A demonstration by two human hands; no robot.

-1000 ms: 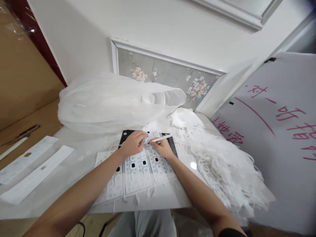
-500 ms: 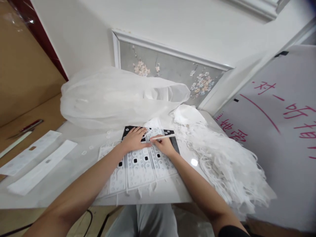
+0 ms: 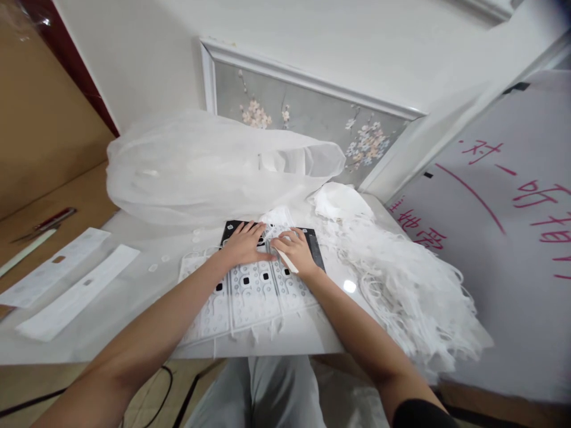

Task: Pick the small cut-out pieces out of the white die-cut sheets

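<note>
White sheets printed with rows of small shapes and black squares [image 3: 256, 297] lie over a black board [image 3: 316, 249] on the table. My left hand [image 3: 244, 245] rests flat across the board's upper left part, fingers spread and pointing away from me. Close to its right, my right hand [image 3: 296, 251] holds a thin white stick [image 3: 288, 261], tucked under the hand and slanting towards me. Its fingers bend down onto the sheet near the board's top edge. Between the hands a narrow piece of white material shows, partly covered by fingers.
Loose white strips are heaped [image 3: 414, 291] on the right. A translucent white bag [image 3: 200, 166] lies behind the board. Two long white strips [image 3: 78, 291], a red-handled tool [image 3: 56, 219] and a pale stick [image 3: 29, 252] are at left. A whiteboard [image 3: 499, 285] stands on the right.
My right hand has turned and its fingers have spread forward onto the sheet. The stick swung from pointing right to pointing back towards me. My left hand stays nearly in place.
</note>
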